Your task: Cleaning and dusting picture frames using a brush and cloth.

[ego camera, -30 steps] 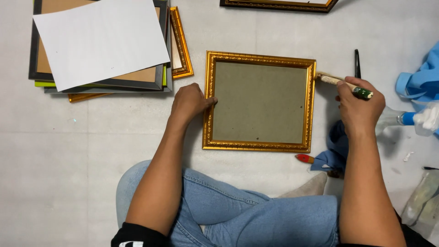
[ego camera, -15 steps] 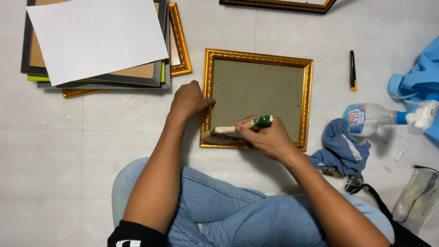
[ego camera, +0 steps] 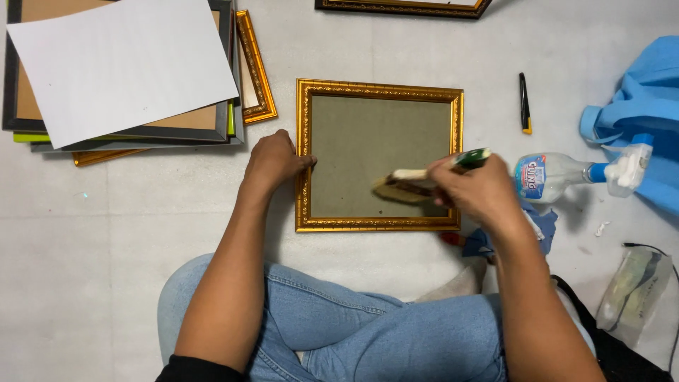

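Note:
A gold ornate picture frame (ego camera: 379, 90) lies flat on the pale floor in front of my crossed legs. My left hand (ego camera: 272, 159) rests on its left edge, fingers pressing the moulding. My right hand (ego camera: 475, 189) grips a paintbrush (ego camera: 414, 182) with a green handle end, its blurred bristles over the lower right of the frame's grey-green panel (ego camera: 353, 148).
A stack of frames topped by a white sheet (ego camera: 120, 67) lies at the upper left. A black pen (ego camera: 524, 103), a spray bottle (ego camera: 566, 173), blue cloth (ego camera: 647, 92) and a plastic bag (ego camera: 633, 286) sit to the right. Another frame (ego camera: 403, 7) lies at the top edge.
My right hand carried the brush from beyond the frame's right edge to its lower left, then swept it right across the panel. The left hand stayed on the frame.

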